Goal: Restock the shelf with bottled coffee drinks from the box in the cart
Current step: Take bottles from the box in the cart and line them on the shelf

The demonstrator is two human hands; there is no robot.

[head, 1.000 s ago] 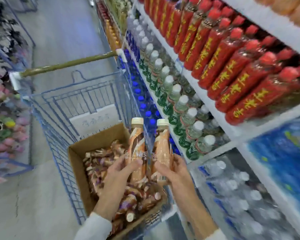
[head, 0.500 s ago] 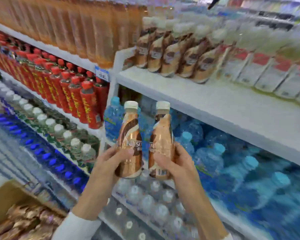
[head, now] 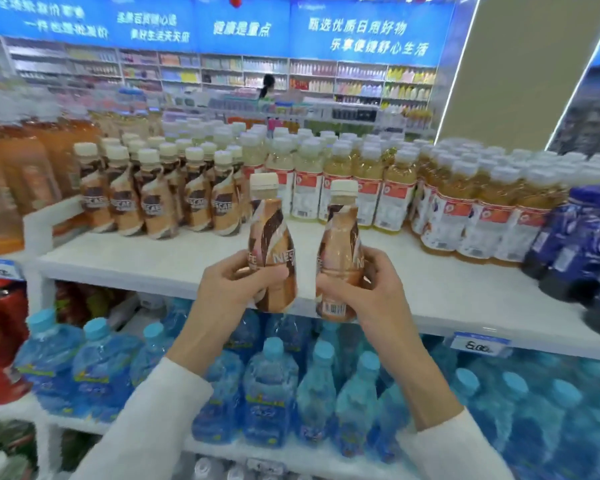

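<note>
left hand (head: pixel 229 289): fingers curled round left coffee bottle (head: pixel 272 244), upright, cream cap on.
right hand (head: pixel 364 289): fingers curled round right coffee bottle (head: pixel 340 244), upright, barcode low on the near side.
held bottles: 2, side by side, slightly apart, in the air at the shelf (head: pixel 153 261) front edge.
stocked coffee bottles (head: pixel 160 202): rows at far left of same shelf.
neighbours: yellow drink bottles (head: pixel 371 188) right of them; dark blue bottles (head: pixel 582 244) at right end.
tier below: water bottles (head: pixel 271 386); price tag (head: pixel 478 344) on shelf edge, right.
</note>
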